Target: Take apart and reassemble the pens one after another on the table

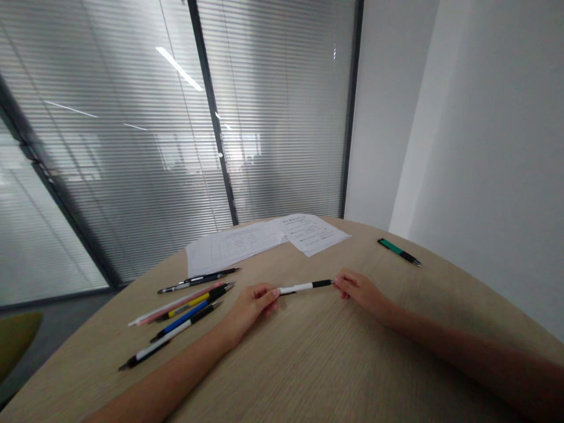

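Note:
A white pen with a black grip (pixel 304 287) stretches between my two hands, just above the wooden table (pixel 308 364). My left hand (pixel 255 302) pinches its rear end between thumb and fingers. At the other end, my right hand (pixel 353 288) has its fingertips closed around the tip. Left of my left hand lies a group of pens: a white and black pen (pixel 170 336), a blue pen (pixel 185 319), a yellow and black pen (pixel 198 301) and pale pink pens (pixel 176 304). A green and black pen (pixel 399 252) rests by itself beyond my right hand.
Printed sheets of paper (pixel 238 244) lie at the far side of the table. Dark, slim pens (pixel 198 280) sit just in front of them. Behind stand glass panels with blinds (pixel 282 117) and a white wall (pixel 484 147). A yellow-green chair (pixel 17 341) shows at left.

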### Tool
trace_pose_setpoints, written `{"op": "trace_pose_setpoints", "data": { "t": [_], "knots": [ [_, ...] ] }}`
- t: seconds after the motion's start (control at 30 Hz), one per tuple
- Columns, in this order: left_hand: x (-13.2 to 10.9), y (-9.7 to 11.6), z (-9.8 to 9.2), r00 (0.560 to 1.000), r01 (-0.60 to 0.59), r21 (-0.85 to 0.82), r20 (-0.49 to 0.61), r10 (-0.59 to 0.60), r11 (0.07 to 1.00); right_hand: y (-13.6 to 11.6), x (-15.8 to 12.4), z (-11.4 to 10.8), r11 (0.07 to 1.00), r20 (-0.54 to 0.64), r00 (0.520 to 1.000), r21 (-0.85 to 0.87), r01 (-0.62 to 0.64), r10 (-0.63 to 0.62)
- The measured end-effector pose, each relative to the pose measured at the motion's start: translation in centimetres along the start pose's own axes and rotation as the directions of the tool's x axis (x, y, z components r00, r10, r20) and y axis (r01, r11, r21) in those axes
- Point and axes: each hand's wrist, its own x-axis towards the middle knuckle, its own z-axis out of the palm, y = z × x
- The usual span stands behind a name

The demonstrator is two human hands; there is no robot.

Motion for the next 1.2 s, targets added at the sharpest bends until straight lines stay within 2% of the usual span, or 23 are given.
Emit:
{"op": "trace_pose_setpoints", "data": {
  "t": [0.27, 0.67, 0.77, 0.97, 1.2],
  "knots": [
    [0.0, 0.1, 0.1, 0.999, 0.013, -0.033, -0.035, -0.014, 0.999, -0.5, 0.1, 0.4, 0.979, 0.016, 0.999, 0.198, -0.047, 0.044],
    [-0.2, 0.2, 0.1, 0.996, 0.029, 0.008, -0.08, -0.029, 1.0, 0.5, 0.2, 0.2, 1.0, 0.001, 1.0, 0.018, -0.017, 0.017],
    [-0.2, 0.3, 0.1, 0.996, 0.023, 0.003, -0.081, -0.023, 1.0, 0.1, 0.1, 0.2, 0.999, -0.002, 1.0, 0.05, -0.008, 0.008],
    [-0.3, 0.5, 0.1, 0.995, 0.036, -0.015, -0.093, -0.037, 0.999, -0.6, 0.0, 0.4, 0.972, 0.03, 0.998, 0.225, -0.064, 0.058],
    [-0.6, 0.7, 0.1, 0.993, 0.028, 0.02, -0.112, -0.026, 0.999, 0.1, 0.2, 0.2, 0.996, 0.008, 1.0, 0.092, -0.006, 0.006]
  ]
}}
